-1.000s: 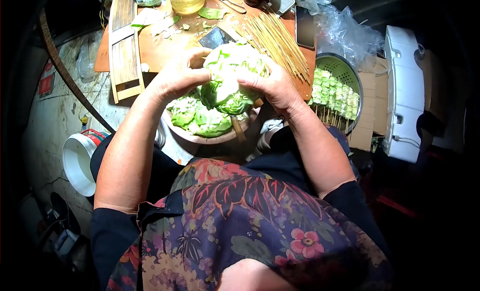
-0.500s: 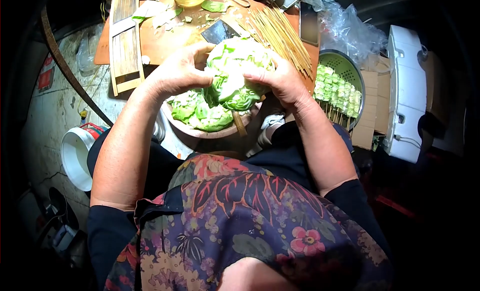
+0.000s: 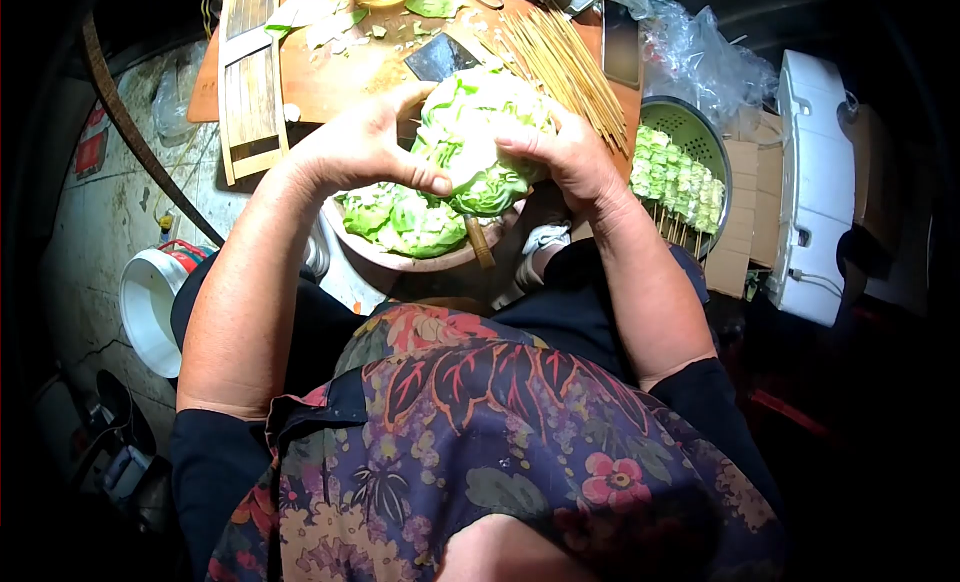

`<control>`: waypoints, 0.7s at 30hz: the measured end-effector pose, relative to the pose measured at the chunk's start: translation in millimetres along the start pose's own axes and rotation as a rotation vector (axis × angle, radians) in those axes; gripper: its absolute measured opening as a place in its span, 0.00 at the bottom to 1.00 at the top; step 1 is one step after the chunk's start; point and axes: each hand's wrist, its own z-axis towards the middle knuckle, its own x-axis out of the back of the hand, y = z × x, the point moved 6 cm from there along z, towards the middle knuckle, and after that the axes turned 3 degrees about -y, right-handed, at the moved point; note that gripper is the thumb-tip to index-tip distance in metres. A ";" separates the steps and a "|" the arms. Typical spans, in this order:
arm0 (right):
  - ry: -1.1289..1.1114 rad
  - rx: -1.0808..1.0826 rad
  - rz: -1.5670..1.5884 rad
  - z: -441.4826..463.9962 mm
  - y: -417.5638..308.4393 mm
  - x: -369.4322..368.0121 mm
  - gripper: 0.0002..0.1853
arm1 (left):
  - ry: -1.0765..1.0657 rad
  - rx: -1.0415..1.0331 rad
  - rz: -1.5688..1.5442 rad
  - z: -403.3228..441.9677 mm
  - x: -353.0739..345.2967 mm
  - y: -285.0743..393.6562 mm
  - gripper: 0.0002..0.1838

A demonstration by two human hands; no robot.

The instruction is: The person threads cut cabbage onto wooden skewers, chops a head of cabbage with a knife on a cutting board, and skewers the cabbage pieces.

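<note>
A bundle of pale green cabbage leaves [image 3: 482,132] is held up between my two hands over a round bowl [image 3: 400,263]. My left hand [image 3: 375,147] grips its left side, thumb at the lower edge and fingers partly hidden behind. On the opposite side, my right hand [image 3: 568,157] has its thumb laid across the front of the leaves; the other fingers are mostly hidden. More loose cabbage leaves [image 3: 405,222] fill the bowl below. A wooden handle [image 3: 480,244] sticks out over the bowl's rim, its other end hidden by the leaves.
Bamboo skewers [image 3: 562,72] and a dark flat blade [image 3: 441,58] lie on the wooden table [image 3: 330,87]. A slatted wooden rack [image 3: 250,92] is at left. On the right, a green colander [image 3: 700,122] holds skewered cabbage [image 3: 680,177]. A white bucket [image 3: 150,312] stands lower left.
The cabbage leaves have turned and shifted slightly right in my hands. My left thumb has slid right and down along their lower edge.
</note>
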 end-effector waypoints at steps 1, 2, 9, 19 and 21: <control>0.000 -0.002 0.000 0.5 0.8 0.4 0.31 | 0.000 0.001 -0.001 -0.2 -2.2 2.8 0.55; 0.003 -0.010 -0.005 0.9 1.9 1.0 0.31 | 0.017 0.031 0.094 -0.1 -3.4 5.0 0.54; -0.022 -0.036 0.003 2.3 6.9 6.5 0.31 | 0.014 0.091 0.086 -6.4 2.3 -5.7 0.48; -0.011 0.018 -0.001 4.7 5.0 3.4 0.30 | 0.276 0.046 0.374 -0.2 5.8 1.5 0.42; 0.037 0.019 0.071 2.2 3.3 3.5 0.30 | 0.221 0.011 -0.079 1.4 3.8 -0.2 0.43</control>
